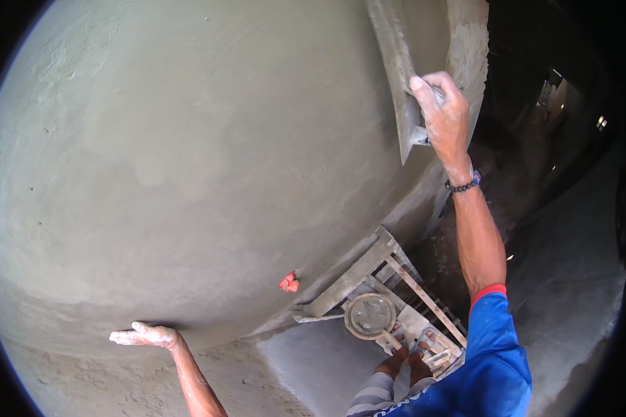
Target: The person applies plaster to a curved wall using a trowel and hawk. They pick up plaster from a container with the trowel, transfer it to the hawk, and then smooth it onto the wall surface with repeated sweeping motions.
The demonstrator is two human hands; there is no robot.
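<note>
My right hand (444, 115), wearing a dark bead bracelet, is raised high and closed around the handle of a plastering trowel (403, 115). The trowel's long grey blade stands nearly upright, its face turned toward the smooth grey plastered wall (188, 153) close to the wall's right edge. Whether the whole blade touches the plaster I cannot tell. My left hand (146, 336), whitened with plaster, reaches out low on the left. Its fingers are stretched flat and hold nothing; it is beside or against the wall's lower part.
Below, my feet stand on a wooden scaffold platform (428, 295) beside a round long-handled pan (370, 316) of grey mortar. A small crumpled red piece (289, 281) sticks out at the wall. Rough plaster (236, 382) lies at the lower left. A dark area drops away at right.
</note>
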